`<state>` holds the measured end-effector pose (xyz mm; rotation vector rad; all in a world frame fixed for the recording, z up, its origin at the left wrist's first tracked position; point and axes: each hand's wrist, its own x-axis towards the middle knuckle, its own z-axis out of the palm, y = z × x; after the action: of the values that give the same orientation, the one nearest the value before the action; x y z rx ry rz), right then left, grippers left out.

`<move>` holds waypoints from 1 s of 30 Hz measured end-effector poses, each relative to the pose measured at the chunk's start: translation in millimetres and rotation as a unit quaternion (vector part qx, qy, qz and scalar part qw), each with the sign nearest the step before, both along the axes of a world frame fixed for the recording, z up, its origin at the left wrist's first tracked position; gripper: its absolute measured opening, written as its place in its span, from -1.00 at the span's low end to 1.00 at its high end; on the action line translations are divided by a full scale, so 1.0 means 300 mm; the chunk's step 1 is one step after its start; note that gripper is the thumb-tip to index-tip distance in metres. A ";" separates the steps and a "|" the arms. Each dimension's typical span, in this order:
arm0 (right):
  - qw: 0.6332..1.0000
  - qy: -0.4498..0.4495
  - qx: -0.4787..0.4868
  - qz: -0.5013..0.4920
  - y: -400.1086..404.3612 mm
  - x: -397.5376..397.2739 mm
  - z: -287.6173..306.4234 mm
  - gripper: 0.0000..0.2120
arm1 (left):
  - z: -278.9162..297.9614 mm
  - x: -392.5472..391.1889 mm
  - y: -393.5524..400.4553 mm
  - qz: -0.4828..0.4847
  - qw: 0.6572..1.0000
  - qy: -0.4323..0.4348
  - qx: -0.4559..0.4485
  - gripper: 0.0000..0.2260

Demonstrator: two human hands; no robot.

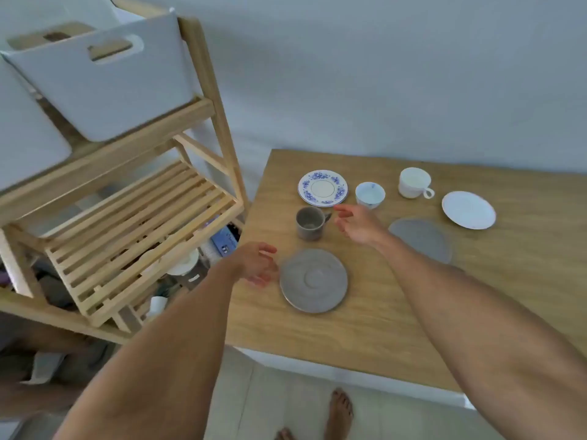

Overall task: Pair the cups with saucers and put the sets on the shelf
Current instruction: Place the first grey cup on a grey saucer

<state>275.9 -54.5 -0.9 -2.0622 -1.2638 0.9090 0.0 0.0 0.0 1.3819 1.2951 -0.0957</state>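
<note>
On the wooden table (365, 328) stand a grey mug (309, 223), a blue-patterned small cup (370, 194) and a white handled cup (414, 182). Near them lie a grey saucer (313, 280), a blue-flowered saucer (322, 188), a plain white saucer (468, 209) and a second grey disc (422, 238), partly hidden by my right forearm. My right hand (357, 224) hovers open just right of the grey mug's handle. My left hand (254, 265) is open beside the grey saucer's left edge. The slatted wooden shelf (136, 236) stands to the left.
A white bin (104, 90) fills the rack's upper tier, and clutter lies under the slatted shelf (178, 271). A white wall runs behind the table. My bare feet (340, 414) are on the tiled floor below the table's near edge.
</note>
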 end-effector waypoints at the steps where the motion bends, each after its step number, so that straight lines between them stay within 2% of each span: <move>1: 1.000 0.015 0.006 -0.002 0.010 -0.001 -0.013 -0.60 | -0.007 0.001 -0.001 0.009 1.000 -0.004 -0.015 -0.59; 7: 0.991 0.105 0.043 -0.077 0.021 -0.020 -0.046 -0.79 | -0.039 0.028 -0.028 0.038 0.996 -0.059 -0.048 -0.58; 10: 0.981 0.161 0.058 -0.091 0.017 -0.014 -0.063 -0.79 | -0.051 0.043 -0.039 0.043 0.995 -0.072 -0.049 -0.56; 19: 0.974 0.171 0.104 -0.102 -0.017 -0.043 -0.077 -0.79 | -0.085 0.026 -0.047 0.066 0.991 -0.109 -0.044 -0.62; 25: 0.958 0.232 0.142 -0.093 -0.120 -0.055 -0.033 -0.85 | -0.087 0.022 -0.047 0.059 0.991 -0.116 -0.042 -0.61; 30: 0.947 0.276 0.131 -0.100 -0.249 -0.113 -0.059 -0.87 | -0.114 0.012 -0.045 0.064 0.990 -0.124 -0.034 -0.61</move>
<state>241.9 -129.3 -18.7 -1.5412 -0.8074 1.0590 3.6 -13.6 -34.1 1.2075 1.1576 0.1170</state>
